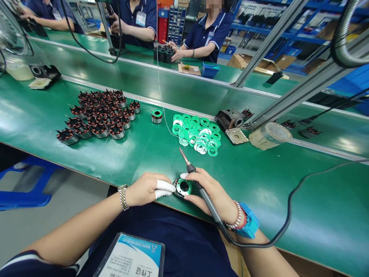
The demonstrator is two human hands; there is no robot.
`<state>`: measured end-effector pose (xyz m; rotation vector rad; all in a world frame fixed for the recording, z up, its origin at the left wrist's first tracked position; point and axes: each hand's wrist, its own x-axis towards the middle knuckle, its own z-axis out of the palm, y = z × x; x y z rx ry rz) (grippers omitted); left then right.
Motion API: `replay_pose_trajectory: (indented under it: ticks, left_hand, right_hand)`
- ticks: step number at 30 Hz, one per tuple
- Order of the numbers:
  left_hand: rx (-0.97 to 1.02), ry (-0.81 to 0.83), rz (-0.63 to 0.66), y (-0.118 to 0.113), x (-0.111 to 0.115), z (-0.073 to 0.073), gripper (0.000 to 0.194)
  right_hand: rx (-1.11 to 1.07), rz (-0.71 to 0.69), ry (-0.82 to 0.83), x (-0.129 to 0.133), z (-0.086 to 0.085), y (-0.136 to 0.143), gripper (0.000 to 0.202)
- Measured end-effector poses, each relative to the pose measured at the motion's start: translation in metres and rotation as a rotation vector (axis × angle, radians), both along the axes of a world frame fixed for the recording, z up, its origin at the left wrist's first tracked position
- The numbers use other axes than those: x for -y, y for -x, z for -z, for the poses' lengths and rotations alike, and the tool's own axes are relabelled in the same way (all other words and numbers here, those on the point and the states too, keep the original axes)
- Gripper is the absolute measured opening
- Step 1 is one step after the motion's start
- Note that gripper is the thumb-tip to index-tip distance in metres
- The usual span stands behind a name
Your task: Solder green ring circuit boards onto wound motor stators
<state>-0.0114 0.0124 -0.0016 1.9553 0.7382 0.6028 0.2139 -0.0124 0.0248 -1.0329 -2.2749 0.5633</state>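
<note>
A motor stator with a green ring board (183,187) on top sits at the bench's near edge. My left hand (150,188), with white-covered fingertips, presses its closed fingers against the stator's left side. Thumb and fingers of my right hand (211,192) curve round the stator from the right. That same hand also holds a soldering iron (208,202), its tip pointing up and away from the stator. Farther back stands another stator with a green ring (157,116). Loose green ring boards (197,132) are piled right of it, and bare copper-wound stators (100,113) are grouped at the left.
A soldering iron stand (230,120), a sponge (236,135) and a roll of tape (270,135) line the back right. The iron's cord (290,207) loops across the right side. Metal posts rise from the bench's back rail; other people work beyond it.
</note>
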Motion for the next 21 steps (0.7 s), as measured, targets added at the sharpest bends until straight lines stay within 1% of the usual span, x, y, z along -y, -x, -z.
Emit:
replay_pose_trajectory:
  ticks: [2, 4, 6, 8, 10, 12, 14, 17, 21]
  left_hand:
    - [0.014, 0.046, 0.005, -0.003, 0.000, -0.001, 0.016]
    - [0.039, 0.138, -0.014, -0.008, 0.000, -0.003, 0.013]
    - [0.080, 0.269, -0.045, -0.015, 0.000, -0.006, 0.010]
    - [0.115, 0.440, -0.084, -0.022, 0.001, -0.009, 0.009]
    - [0.129, 0.602, -0.121, -0.027, 0.001, -0.011, 0.009]
    - [0.135, 0.698, -0.143, -0.031, 0.002, -0.012, 0.008]
    - [0.156, 0.730, -0.154, -0.032, 0.002, -0.012, 0.007]
    - [0.187, 0.725, -0.165, -0.033, 0.004, -0.012, 0.006]
    - [0.203, 0.685, -0.199, -0.033, 0.008, -0.012, 0.010]
  right_hand:
    - [-0.016, 0.055, -0.039, 0.005, 0.003, 0.003, 0.034]
    - [-0.023, 0.129, -0.092, 0.012, 0.006, 0.008, 0.036]
    - [-0.023, 0.215, -0.143, 0.019, 0.008, 0.014, 0.038]
    - [-0.028, 0.278, -0.175, 0.024, 0.010, 0.020, 0.040]
    - [-0.049, 0.303, -0.181, 0.026, 0.009, 0.023, 0.040]
    - [-0.088, 0.291, -0.181, 0.026, 0.006, 0.026, 0.033]
    - [-0.127, 0.248, -0.200, 0.023, 0.004, 0.028, 0.028]
    - [-0.123, 0.171, -0.262, 0.018, 0.000, 0.032, 0.027]
    - [-0.097, 0.150, -0.260, 0.014, -0.003, 0.034, 0.025]
